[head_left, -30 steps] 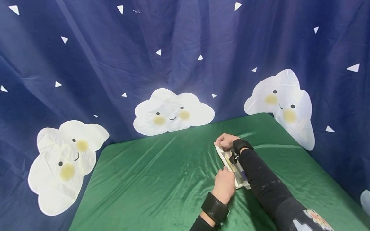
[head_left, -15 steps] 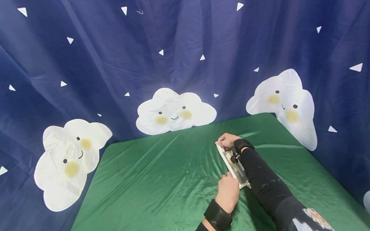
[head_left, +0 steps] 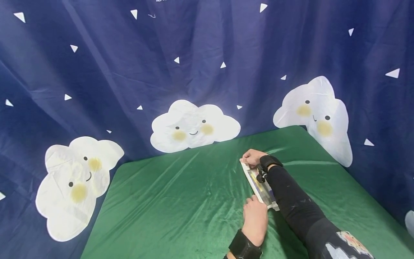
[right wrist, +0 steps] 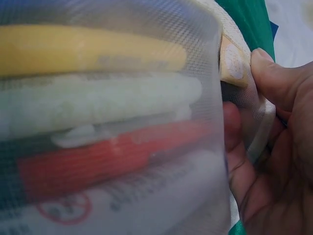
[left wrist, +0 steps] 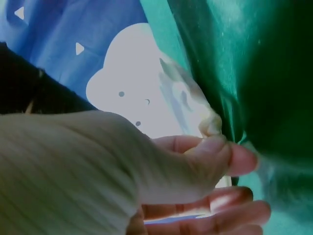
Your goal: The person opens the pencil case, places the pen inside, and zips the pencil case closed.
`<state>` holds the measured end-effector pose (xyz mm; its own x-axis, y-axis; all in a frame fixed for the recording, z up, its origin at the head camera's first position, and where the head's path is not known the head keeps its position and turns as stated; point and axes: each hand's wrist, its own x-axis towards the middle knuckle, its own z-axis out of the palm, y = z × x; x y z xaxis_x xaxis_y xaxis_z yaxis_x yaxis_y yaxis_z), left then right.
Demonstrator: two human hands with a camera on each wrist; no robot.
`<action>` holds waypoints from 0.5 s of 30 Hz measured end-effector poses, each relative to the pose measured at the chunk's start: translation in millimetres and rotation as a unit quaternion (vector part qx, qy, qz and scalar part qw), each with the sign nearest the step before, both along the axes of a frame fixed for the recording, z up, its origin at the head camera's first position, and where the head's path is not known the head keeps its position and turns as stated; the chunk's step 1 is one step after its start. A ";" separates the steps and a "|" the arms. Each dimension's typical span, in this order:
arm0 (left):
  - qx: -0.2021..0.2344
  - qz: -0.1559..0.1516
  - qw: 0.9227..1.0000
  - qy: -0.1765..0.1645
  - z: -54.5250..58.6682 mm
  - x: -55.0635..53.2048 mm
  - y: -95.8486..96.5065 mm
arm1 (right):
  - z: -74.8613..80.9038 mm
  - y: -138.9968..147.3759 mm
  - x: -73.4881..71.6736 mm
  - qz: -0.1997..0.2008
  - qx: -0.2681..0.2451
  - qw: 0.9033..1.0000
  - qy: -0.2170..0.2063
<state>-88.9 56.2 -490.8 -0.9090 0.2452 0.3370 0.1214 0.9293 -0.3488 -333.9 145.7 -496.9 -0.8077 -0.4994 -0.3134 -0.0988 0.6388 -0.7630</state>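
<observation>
A see-through mesh pouch with a pale border lies on the right part of the green cloth. Through its mesh, in the right wrist view, a yellow marker, a whitish stick-shaped thing and a red marker show. My right hand grips the far end, its thumb beside a small beige tab. At the near left corner my left hand pinches the pouch's pale edge between thumb and index finger. The very spot it pinches is hidden by the fingers.
Green cloth with soft creases covers the table. Behind it hangs a dark blue curtain printed with smiling white clouds and small white triangles. My right forearm crosses over the pouch's right side.
My left hand has slid along the pouch's left edge towards its near corner. The right hand stays at the far end. The head view has shifted slightly.
</observation>
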 end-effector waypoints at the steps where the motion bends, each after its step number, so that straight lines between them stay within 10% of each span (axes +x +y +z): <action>1: -0.004 0.004 1.000 0.002 -0.7 1.7 0.8 | 0.5 -0.6 0.0 0.001 0.002 1.000 0.002; 8: -0.011 0.023 1.000 0.008 -3.7 5.1 6.6 | 1.0 -0.2 -4.8 0.002 0.014 1.000 0.022; 15: 0.043 0.028 0.996 -0.069 0.0 -1.0 1.0 | -4.0 10.2 -14.1 -0.023 -0.010 1.000 -0.003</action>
